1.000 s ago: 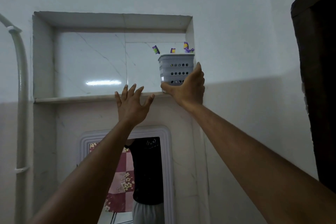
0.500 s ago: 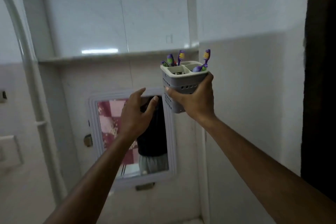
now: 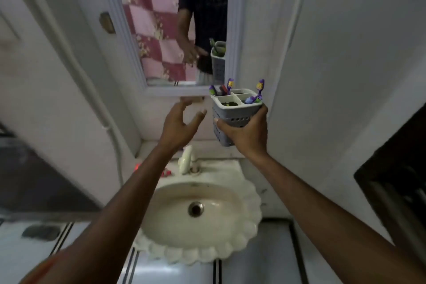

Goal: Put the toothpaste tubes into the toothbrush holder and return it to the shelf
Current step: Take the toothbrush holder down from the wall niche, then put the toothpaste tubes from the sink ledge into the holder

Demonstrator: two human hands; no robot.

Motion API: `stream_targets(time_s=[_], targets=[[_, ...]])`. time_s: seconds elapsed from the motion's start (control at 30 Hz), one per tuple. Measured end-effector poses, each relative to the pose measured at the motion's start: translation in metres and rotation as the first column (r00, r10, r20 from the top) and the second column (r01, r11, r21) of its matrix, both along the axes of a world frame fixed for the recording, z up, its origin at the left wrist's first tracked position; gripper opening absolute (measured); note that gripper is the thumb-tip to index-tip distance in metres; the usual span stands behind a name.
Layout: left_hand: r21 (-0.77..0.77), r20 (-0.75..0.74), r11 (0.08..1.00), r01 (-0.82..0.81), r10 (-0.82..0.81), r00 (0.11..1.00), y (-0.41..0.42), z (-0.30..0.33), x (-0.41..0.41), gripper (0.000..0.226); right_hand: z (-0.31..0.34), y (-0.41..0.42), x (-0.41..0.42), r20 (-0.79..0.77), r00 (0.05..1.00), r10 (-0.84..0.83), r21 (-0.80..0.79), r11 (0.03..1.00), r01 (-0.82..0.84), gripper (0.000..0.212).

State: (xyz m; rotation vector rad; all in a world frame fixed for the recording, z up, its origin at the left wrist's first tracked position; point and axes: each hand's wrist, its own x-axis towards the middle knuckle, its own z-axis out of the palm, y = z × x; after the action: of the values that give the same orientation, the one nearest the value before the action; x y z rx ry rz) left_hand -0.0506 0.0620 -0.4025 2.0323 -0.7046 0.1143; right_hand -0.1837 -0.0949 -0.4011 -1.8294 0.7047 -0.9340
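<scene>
Where the holder (image 3: 232,115) stood on the shelf a second ago, it now hangs over the sink (image 3: 200,219), below the mirror (image 3: 175,30). Long axis near upright, mouth up, brushes (image 3: 259,90) protruding. Right hand (image 3: 247,132) closed around its lower body, arm outstretched. Left hand (image 3: 178,122) beside it, open, fingers curled, empty.

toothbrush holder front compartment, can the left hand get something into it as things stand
Probably yes. The left hand is open and empty beside the toothbrush holder, which the right hand holds upright; its front compartment's top looks unobstructed.
</scene>
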Motion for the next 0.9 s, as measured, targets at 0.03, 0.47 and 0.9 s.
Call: stream_targets(time_s=[0.03, 0.47, 0.9], targets=[[0.003, -0.048, 1.000, -0.012, 0.012, 0.999, 0.004, -0.016, -0.005, 0.069, -0.017, 0.001, -0.002, -0.031, 0.999, 0.011, 0.012, 1.000, -0.011, 0.120], [0.148, -0.300, 0.946, -0.290, 0.322, 0.898, 0.091, -0.170, -0.002, 0.024, -0.167, 0.013, 0.006, -0.329, 0.937, 0.120, 0.205, 0.977, -0.054, 0.117], [0.837, -0.101, 0.535, 0.112, -0.051, 0.994, 0.122, -0.207, 0.103, 0.057, -0.208, 0.046, 0.050, -0.371, 0.929, -0.007, 0.217, 0.972, 0.094, 0.125]])
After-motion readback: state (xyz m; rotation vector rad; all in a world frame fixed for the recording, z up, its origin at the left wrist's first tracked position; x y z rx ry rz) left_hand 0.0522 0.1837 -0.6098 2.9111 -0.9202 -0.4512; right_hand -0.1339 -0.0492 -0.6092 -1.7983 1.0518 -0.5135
